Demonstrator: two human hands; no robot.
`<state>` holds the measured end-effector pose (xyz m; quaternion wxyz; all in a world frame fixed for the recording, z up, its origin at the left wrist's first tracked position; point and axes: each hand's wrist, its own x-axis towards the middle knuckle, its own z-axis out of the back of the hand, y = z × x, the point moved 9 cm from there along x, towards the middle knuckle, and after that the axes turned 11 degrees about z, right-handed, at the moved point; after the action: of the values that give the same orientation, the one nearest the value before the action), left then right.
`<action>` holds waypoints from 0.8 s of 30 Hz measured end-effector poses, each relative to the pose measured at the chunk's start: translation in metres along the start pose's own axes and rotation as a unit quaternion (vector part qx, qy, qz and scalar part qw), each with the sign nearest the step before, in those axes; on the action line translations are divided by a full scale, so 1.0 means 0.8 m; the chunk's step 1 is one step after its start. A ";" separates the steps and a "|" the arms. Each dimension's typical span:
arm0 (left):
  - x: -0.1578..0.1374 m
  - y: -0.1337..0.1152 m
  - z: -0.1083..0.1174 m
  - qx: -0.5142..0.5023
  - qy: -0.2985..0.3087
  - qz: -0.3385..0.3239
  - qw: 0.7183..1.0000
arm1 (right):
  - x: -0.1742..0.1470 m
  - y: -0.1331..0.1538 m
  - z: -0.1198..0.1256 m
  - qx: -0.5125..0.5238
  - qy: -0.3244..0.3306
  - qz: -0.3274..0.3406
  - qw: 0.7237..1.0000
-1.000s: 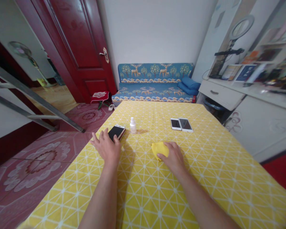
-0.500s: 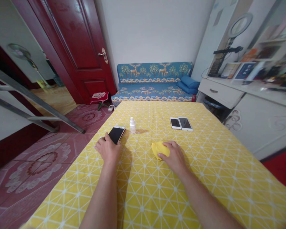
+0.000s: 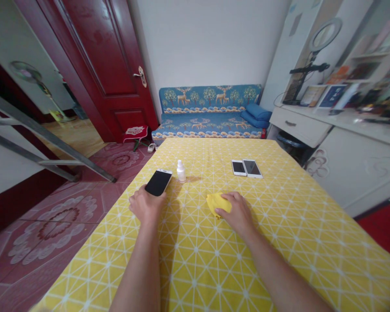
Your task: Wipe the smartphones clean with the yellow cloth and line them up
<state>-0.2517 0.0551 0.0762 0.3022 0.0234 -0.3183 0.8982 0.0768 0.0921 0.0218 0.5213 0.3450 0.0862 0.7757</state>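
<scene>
My left hand [image 3: 147, 204] is closed on the near end of a smartphone [image 3: 159, 182] with a dark screen and a pale frame. The phone's lower end is hidden under my fingers. On the right, my right hand [image 3: 238, 210] grips a bunched yellow cloth [image 3: 218, 204] against the table, thumb at its near edge. Just beyond the held phone, to its right, a small white bottle [image 3: 181, 171] stands upright. Two more phones lie face up side by side farther back, a smaller white phone [image 3: 239, 167] and a larger white phone [image 3: 252, 168].
A yellow patterned cloth covers the table [image 3: 208, 260]. Behind it is a blue patterned sofa [image 3: 208, 117] with cushions. A white cabinet [image 3: 307, 125] stands to the right, a metal ladder [image 3: 52, 143] to the left, and a small red stool [image 3: 135, 132] by the door [image 3: 100, 65].
The phone in my left hand has turned and tilted slightly, so more of its screen faces me, and my left fingers have shifted toward its near end. My right hand and the cloth stay put.
</scene>
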 end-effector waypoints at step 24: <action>-0.179 -0.098 -0.100 -0.514 0.701 0.023 0.494 | -0.007 -0.059 0.010 0.400 -0.194 -0.170 0.879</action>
<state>-0.0789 0.0741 0.0225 0.3636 -0.7809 -0.4076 0.3030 0.1187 0.1063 0.0017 0.4687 0.6482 0.3435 0.4921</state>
